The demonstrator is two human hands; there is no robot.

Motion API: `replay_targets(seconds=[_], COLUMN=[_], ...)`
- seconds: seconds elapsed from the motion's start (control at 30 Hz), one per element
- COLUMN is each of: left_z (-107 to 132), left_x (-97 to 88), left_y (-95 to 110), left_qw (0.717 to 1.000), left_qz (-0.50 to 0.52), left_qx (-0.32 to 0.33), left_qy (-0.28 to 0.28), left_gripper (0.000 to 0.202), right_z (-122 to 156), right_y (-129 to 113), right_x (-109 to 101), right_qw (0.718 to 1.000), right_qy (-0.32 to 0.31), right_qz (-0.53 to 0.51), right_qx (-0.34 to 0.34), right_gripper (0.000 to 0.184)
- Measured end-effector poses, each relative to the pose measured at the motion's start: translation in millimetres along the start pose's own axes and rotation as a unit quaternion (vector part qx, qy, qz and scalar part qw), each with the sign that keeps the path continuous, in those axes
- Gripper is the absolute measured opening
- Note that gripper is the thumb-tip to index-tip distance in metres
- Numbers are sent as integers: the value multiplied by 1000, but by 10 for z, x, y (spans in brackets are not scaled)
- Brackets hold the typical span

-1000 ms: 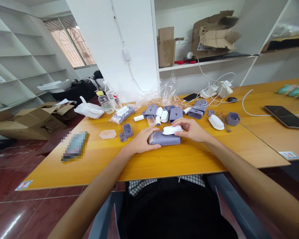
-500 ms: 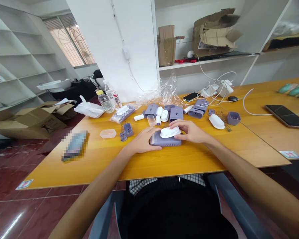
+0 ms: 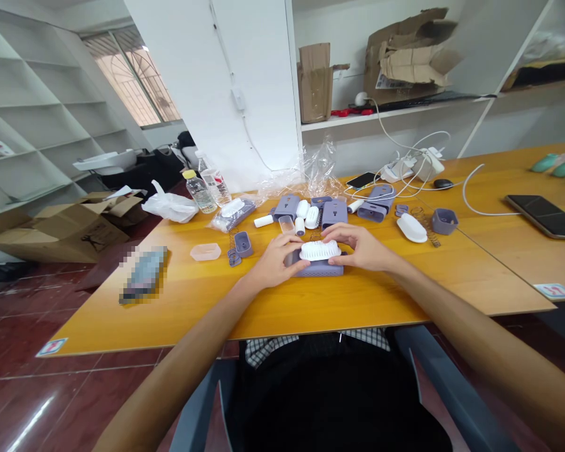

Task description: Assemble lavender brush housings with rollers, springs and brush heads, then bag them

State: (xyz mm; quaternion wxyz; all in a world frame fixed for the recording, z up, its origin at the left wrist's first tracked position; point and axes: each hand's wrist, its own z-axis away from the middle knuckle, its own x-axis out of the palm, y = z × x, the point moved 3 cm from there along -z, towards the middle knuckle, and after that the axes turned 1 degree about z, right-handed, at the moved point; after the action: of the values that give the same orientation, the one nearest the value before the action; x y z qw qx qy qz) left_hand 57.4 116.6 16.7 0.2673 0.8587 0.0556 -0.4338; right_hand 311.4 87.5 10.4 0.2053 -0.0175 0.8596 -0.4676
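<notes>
A purple-grey plastic housing [image 3: 321, 270] lies on the wooden table [image 3: 311, 304] in front of me. A white ribbed oval cap [image 3: 319, 250] sits on top of it. My left hand [image 3: 274, 261] grips the housing's left end, fingers touching the cap's left edge. My right hand [image 3: 360, 246] curls round the cap's right end and the housing below it. Both hands are closed on these two parts.
Behind them lie more purple housings [image 3: 333, 213], white caps [image 3: 411, 228], a small purple cup [image 3: 444, 221], springs [image 3: 427, 223] and a clear tray [image 3: 205, 252]. Water bottles [image 3: 200, 192] stand at the back left. Cables, phones [image 3: 544, 215] and a power strip lie to the right.
My right hand has slid the white cap leftward to the middle of the housing. My left hand's fingers have come up to meet the cap's left edge.
</notes>
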Motion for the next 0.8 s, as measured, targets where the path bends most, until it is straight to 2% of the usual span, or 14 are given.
replay_targets(seconds=[0.13,0.3,0.5,0.8], left_z=[9,9,8,5], left_x=[-29,-51,-11,-3], left_y=[-50,-47,-18,33], left_qw=[999,999,999,999], left_qz=[-4,5,-1,-3], left_qx=[-17,-35,-29,-18], left_qy=[29,37,38,27], left_gripper=[31,27,30,33], right_z=[5,4,26,37], right_y=[6,34,-30,-69], right_x=[0,-28,-93,-129], right_qw=[1000,999,999,997], right_qy=[4,20,37,39], right_qz=[-10,-22,4,70], right_qx=[5,20,21,-7], right_gripper=[34,28,32,23])
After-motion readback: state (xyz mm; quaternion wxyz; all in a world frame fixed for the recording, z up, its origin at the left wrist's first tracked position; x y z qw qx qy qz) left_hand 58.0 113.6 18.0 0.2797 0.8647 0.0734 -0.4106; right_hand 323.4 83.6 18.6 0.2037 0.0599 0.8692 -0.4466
